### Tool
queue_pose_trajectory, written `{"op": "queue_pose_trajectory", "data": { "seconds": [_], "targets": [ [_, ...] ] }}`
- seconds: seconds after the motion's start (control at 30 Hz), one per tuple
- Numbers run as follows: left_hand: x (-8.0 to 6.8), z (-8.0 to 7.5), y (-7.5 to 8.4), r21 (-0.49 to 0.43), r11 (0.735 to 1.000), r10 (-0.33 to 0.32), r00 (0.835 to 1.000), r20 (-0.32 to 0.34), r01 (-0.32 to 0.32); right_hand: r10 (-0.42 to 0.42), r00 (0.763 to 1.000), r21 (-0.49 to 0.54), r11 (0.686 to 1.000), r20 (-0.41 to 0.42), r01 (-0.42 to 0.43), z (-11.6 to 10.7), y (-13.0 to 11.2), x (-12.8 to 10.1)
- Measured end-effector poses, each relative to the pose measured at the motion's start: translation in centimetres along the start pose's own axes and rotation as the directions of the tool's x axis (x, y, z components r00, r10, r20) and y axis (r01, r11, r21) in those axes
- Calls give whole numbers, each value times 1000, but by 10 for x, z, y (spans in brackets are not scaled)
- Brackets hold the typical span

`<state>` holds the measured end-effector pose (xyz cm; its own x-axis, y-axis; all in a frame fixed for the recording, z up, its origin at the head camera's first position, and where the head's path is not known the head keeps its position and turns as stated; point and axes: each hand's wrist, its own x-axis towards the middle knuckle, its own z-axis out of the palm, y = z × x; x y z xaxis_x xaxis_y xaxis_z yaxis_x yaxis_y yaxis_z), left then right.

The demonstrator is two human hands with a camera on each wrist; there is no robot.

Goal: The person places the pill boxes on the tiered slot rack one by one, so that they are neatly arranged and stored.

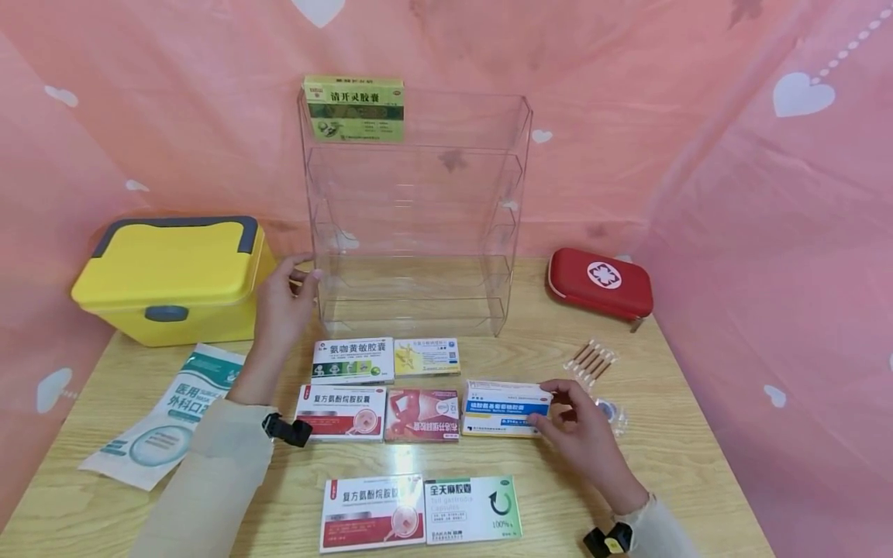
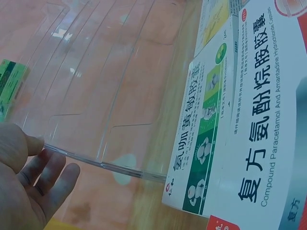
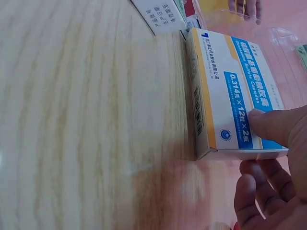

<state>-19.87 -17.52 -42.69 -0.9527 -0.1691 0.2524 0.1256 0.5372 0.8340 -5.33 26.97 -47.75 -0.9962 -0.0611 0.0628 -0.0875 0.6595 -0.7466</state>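
My left hand (image 1: 284, 301) is at the left side of a clear plastic display rack (image 1: 412, 316), its thumb and fingers pinching the upright edge. A green medicine box (image 1: 356, 112) stands in the rack's top tier at the left. With thumb on the front and fingers behind, my right hand (image 1: 582, 426) grips the right end of a white and blue medicine box (image 3: 235, 91), labelled Glucosamine Sulfate Capsules. To its left lie a pink medicine box (image 1: 422, 415) and a red and white medicine box (image 1: 340, 413).
Behind these lie a green and white box (image 1: 352, 361) and a yellow one (image 1: 427, 356); two more boxes lie in front. A yellow case (image 1: 170, 267) and mask packet (image 1: 170, 415) are left. Right are a red pouch (image 1: 600, 284) and several cotton swabs (image 1: 591, 362).
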Motion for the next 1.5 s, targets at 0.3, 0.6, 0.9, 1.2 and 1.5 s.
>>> {"op": "queue_pose_trajectory", "data": {
  "seconds": [0.3, 0.6, 0.9, 1.2, 1.5],
  "targets": [
    [2, -1, -2, 5, 1000, 11, 1000, -2, -11, -70, 997, 32, 997, -36, 71, -18, -10, 7],
    [4, -1, -2, 3, 1000, 10, 1000, -17, -10, -231, 962, 189, 948, -142, 256, -60, -65, 91],
    [4, 3, -1, 3, 1000, 18, 1000, 1, -18, -286, 921, 315, 877, -266, 363, -96, -156, 215],
    [4, 1, -1, 2, 1000, 21, 1000, 2, -21, -367, 867, 195, 873, -338, 446, -113, -238, 274],
    [4, -2, -2, -6, 1000, -8, 1000, 12, 8, -349, 869, 187, 883, -350, 430, -114, -258, 292]
  ]
}}
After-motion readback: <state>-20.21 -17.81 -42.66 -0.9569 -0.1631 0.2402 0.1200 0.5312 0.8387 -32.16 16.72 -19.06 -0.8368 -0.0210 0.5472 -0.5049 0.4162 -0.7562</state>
